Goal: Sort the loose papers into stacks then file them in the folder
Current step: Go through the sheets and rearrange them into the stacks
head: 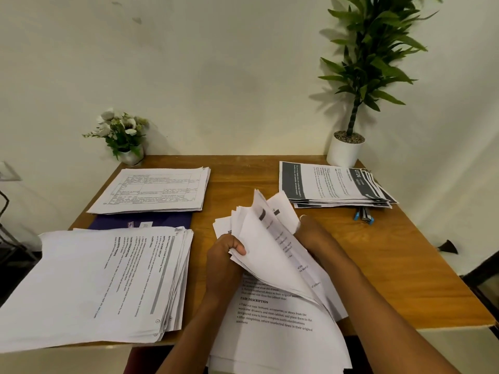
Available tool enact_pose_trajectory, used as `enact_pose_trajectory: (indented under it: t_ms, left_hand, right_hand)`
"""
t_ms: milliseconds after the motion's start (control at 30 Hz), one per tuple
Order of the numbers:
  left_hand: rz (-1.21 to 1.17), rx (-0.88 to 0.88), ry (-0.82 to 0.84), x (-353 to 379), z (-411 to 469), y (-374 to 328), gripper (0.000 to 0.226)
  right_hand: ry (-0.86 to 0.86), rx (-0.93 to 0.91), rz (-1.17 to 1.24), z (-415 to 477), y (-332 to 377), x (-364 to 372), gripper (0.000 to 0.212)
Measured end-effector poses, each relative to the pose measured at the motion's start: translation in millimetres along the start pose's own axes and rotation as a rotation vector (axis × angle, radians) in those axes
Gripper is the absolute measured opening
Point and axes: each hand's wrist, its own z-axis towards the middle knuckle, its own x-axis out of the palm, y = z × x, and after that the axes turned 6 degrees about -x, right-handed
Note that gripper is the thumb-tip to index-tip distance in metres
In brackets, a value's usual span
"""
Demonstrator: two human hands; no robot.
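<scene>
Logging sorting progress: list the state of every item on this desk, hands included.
Left hand: grips the loose papers, thumb on top.
Right hand: behind the lifted sheets, grip hidden.
Loose papers: fanned, partly lifted, unsorted.
Near-left stack: flat, edges uneven.
Far-left stack: flat, fairly square.
Far-right stack: flat, sheets splayed.
Folder: shut, partly under both left stacks.

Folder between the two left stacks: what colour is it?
The folder is dark blue-purple with a small white label, seen in the head view.
</scene>
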Motion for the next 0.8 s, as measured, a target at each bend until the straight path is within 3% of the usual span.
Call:
enact_pose_trajectory:
  t_ms: [167,267,367,467,567,700,800]
  left_hand:
    - [0.045,0.034,-0.022,-0.4,-0.3,1.5,0.016]
    - [0.028,0.008,-0.008,-0.5,-0.8,-0.3,0.015]
    - [0.073,0.029,-0.028,0.1,-1.1,0.1,0.01]
    - [0.083,0.036,-0.047,0.4,-0.8,1.8,0.013]
    - [0.099,0.069,-0.05,0.8,-0.8,3.6,0.009]
    - [0.147,0.103,-0.063,0.1,1.0,7.5,0.017]
    - [0.162,0.117,-0.062,-0.6,1.6,9.5,0.016]
  right_hand:
    - [-0.065,0.013,0.062,-8.5,-11.3,-13.5,0.024]
    - [-0.225,-0.051,0.082,-12.3,-10.4,-27.3,0.024]
    - [-0.402,-0.138,0.034,-13.1,-8.0,-52.7,0.041]
    - [-0.508,-0.168,0.038,-16.0,-3.8,-74.6,0.038]
    - [-0.522,-0.194,0.065,-17.8,-1.6,-81.9,0.038]
    - [-0.412,-0.249,-0.051,-19.0,-9.2,-74.1,0.027]
    - [-0.385,-0.248,-0.022,-14.3,-17.7,-65.2,0.04]
